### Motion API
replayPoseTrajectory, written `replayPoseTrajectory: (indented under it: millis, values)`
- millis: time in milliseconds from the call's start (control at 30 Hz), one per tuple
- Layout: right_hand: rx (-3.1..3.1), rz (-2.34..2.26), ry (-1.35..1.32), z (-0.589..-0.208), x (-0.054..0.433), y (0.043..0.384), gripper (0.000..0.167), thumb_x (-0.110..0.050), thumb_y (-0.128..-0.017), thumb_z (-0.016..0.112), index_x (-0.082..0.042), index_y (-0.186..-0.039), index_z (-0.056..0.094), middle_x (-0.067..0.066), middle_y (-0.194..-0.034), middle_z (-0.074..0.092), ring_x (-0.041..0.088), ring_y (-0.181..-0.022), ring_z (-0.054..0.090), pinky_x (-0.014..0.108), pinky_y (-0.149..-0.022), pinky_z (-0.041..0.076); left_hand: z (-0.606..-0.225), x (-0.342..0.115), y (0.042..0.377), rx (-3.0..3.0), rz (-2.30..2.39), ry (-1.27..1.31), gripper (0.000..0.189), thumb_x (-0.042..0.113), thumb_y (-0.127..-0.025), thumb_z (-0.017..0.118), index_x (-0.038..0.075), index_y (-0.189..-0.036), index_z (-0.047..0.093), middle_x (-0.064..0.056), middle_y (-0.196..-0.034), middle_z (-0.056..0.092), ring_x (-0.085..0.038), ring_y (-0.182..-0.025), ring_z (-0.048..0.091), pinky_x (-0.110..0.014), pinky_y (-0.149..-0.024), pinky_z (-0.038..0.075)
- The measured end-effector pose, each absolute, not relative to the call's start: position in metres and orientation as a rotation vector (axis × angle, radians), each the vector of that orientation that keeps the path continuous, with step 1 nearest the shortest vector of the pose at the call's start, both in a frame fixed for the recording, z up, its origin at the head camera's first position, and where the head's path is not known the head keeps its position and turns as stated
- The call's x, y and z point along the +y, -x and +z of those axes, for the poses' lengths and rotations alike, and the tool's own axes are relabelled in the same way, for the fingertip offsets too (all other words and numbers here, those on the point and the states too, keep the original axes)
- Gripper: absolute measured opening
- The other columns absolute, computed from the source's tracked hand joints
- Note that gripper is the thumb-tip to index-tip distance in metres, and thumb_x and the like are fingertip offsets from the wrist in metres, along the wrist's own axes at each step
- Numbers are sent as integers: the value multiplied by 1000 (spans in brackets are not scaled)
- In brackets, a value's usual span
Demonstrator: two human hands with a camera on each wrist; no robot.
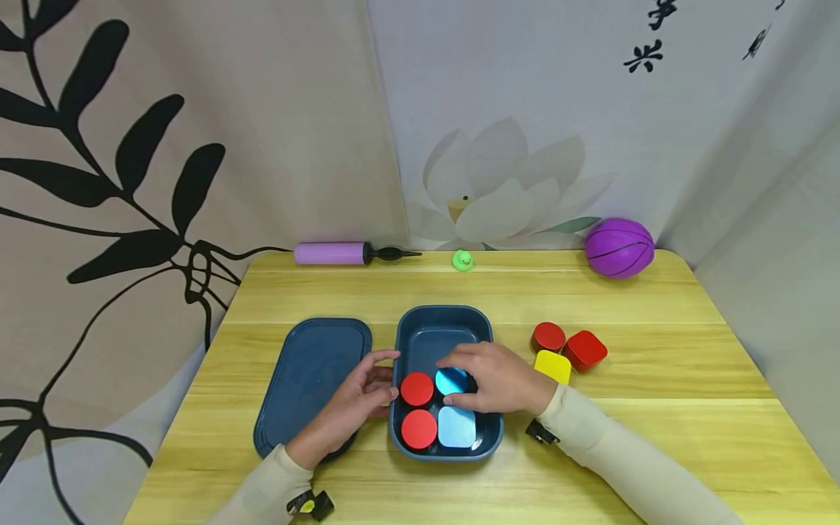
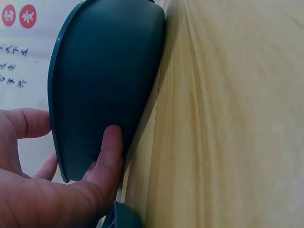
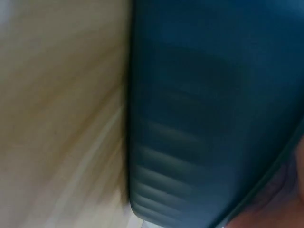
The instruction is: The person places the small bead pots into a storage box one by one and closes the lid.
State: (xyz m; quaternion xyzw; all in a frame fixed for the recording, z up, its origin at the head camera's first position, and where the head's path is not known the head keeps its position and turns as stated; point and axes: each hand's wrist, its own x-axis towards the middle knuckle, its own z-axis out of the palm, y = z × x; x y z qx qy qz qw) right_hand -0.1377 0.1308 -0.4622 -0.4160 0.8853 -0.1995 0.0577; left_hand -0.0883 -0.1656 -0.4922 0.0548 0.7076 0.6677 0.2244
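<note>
A dark blue rectangular box [image 1: 442,339] stands open in the middle of the table. My right hand [image 1: 502,375] reaches over its right wall and pinches a blue round block [image 1: 450,382] between thumb and fingers, inside the box. Left of that block is a red round block [image 1: 416,389], with another red round block [image 1: 418,429] nearer to me. A light blue square block [image 1: 456,427] sits at the near right of the box. My left hand [image 1: 364,390] touches the box's left side. In the left wrist view, its fingertips [image 2: 113,133] rest against the outer wall and rim.
Left of the box lies a dark blue lid [image 1: 311,379], partly under my left forearm. To the right are a red round block [image 1: 547,337], a red block [image 1: 585,351] and a yellow block [image 1: 553,366]. A purple pump [image 1: 331,254], green duck [image 1: 462,260] and purple ball [image 1: 620,249] line the back edge.
</note>
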Motion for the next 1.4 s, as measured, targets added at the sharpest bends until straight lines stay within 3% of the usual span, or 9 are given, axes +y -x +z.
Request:
replayPoseTrajectory:
  millis: [433, 700, 1033, 1200, 1400]
  values:
    - [2700, -475, 1313, -464, 129, 136, 45, -54, -96, 71, -26, -131, 73, -6, -117, 75, 10, -99, 67, 34, -86, 55, -494, -166, 89, 1941, 1848, -154, 62, 13, -102, 63, 18, -159, 39, -26, -147, 49, -26, -118, 64, -41, -90, 61]
    - [2650, -691, 1296, -460, 133, 136, 43, -48, -100, 70, -19, -131, 74, -5, -120, 75, 9, -104, 68, 32, -91, 59, -493, -165, 88, 1929, 1853, -146, 62, 12, -102, 63, 17, -159, 39, -26, -146, 49, -25, -116, 64, -40, -90, 61]
    - [2711, -884, 1238, -446, 153, 138, 41, -44, -100, 71, -14, -128, 75, 3, -122, 75, 17, -107, 72, 37, -92, 61, -493, -166, 89, 1940, 1848, -144, 62, 12, -102, 63, 17, -159, 39, -26, -146, 50, -25, -116, 65, -40, -90, 60]
    - [2820, -908, 1155, -437, 169, 141, 39, -43, -98, 74, -18, -128, 75, -3, -116, 75, 15, -104, 72, 38, -92, 61, -492, -166, 89, 1945, 1841, -141, 62, 12, -102, 63, 18, -159, 40, -26, -147, 50, -25, -117, 65, -39, -89, 60]
    - [2893, -1017, 1104, -433, 195, 146, 36, -31, -96, 79, -14, -126, 75, -4, -114, 76, 15, -100, 70, 39, -83, 62, -492, -166, 89, 1952, 1832, -141, 62, 12, -102, 63, 19, -159, 40, -26, -147, 50, -25, -116, 65, -39, -90, 60]
